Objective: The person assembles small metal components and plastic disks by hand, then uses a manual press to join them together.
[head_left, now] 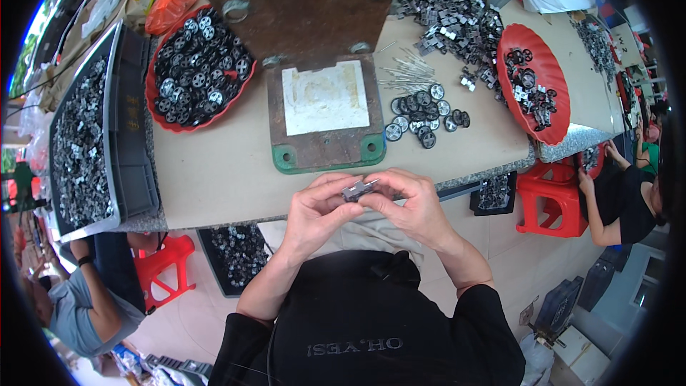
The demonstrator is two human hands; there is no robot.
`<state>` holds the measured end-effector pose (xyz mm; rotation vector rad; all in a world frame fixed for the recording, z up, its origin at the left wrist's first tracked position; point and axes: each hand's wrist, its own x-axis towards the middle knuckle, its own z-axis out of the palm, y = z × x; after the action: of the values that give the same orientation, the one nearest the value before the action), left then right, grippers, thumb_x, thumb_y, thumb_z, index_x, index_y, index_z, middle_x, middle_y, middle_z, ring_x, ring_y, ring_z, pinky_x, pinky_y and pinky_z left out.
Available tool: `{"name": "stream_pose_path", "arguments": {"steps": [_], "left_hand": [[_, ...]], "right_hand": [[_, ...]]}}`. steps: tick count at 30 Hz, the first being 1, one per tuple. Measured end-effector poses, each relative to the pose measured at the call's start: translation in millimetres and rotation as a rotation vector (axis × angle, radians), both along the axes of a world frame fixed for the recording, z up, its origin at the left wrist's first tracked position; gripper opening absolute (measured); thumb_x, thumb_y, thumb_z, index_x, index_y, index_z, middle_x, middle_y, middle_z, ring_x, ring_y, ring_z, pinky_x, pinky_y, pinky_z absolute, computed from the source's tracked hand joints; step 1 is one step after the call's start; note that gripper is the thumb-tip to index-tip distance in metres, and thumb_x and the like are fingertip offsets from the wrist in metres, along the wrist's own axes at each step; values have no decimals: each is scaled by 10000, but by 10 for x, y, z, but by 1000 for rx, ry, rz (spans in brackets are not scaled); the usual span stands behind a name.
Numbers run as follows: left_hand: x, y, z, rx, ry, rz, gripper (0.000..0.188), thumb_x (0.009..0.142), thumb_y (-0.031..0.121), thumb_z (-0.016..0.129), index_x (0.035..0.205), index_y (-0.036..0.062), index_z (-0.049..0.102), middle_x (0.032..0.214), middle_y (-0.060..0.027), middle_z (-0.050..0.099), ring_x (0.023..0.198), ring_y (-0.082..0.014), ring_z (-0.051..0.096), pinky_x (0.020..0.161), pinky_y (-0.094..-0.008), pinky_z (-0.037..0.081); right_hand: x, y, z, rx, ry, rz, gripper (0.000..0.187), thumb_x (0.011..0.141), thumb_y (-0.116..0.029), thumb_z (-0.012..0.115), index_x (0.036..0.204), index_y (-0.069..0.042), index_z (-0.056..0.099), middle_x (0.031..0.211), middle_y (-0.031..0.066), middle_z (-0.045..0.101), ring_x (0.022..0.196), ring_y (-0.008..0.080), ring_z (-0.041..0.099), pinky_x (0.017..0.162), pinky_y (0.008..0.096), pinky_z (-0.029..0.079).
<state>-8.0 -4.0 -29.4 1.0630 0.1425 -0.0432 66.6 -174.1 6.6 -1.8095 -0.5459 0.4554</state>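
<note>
Just in front of the table's near edge, my left hand (pixel 319 213) pinches a small grey metal bracket (pixel 354 191). My right hand (pixel 409 205) is closed at the bracket's other side, with a thin bright tip, perhaps a metal pin, showing by its fingers. Beyond my hands stands a press with a green-edged base (pixel 325 157) and a whitish plate (pixel 325 99) on it. Small black wheels with silver spokes (pixel 421 112) lie right of the base. Thin metal pins (pixel 409 71) are spread behind them, and a heap of metal brackets (pixel 457 11) lies farther back.
A red bowl (pixel 158 116) of wheels stands at left, beside a grey crate (pixel 132 164) of small parts. Another red bowl (pixel 554 125) with assembled wheel pieces is at right. Red stools (pixel 547 196) and other people (pixel 625 200) are at both sides.
</note>
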Motion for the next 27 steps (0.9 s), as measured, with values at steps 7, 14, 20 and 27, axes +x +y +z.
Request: {"name": "stream_pose_path", "arguments": {"steps": [7, 14, 20, 27], "left_hand": [[-6, 33, -47, -44, 157, 69, 195, 858, 9, 640, 1051, -20, 646, 990, -88, 662, 730, -115, 631, 673, -261, 559], [-41, 22, -45, -61, 186, 35, 209, 866, 37, 642, 1069, -13, 638, 949, -61, 669, 715, -106, 623, 671, -236, 534], [-64, 44, -41, -114, 209, 35, 217, 873, 37, 630, 1083, -20, 622, 976, -89, 650, 741, -142, 639, 682, -255, 539], [-37, 62, -19, -164, 250, -36, 220, 888, 25, 600, 1096, -43, 593, 947, -107, 642, 816, -222, 671, 689, -297, 572]], "right_hand": [[689, -218, 80, -179, -192, -183, 212, 805, -130, 678, 975, -4, 667, 867, 113, 674, 716, 198, 641, 649, 308, 488], [1664, -238, -147, -489, -445, -303, 176, 758, -94, 667, 898, 13, 668, 780, 122, 672, 687, 221, 621, 661, 333, 477], [1667, -185, -107, -569, -405, -260, 160, 755, -92, 664, 869, 20, 663, 740, 118, 665, 673, 207, 621, 658, 335, 471], [1503, -255, -16, -499, -194, -116, 213, 714, -128, 704, 871, 10, 664, 725, 85, 632, 637, 188, 573, 637, 315, 459]]}}
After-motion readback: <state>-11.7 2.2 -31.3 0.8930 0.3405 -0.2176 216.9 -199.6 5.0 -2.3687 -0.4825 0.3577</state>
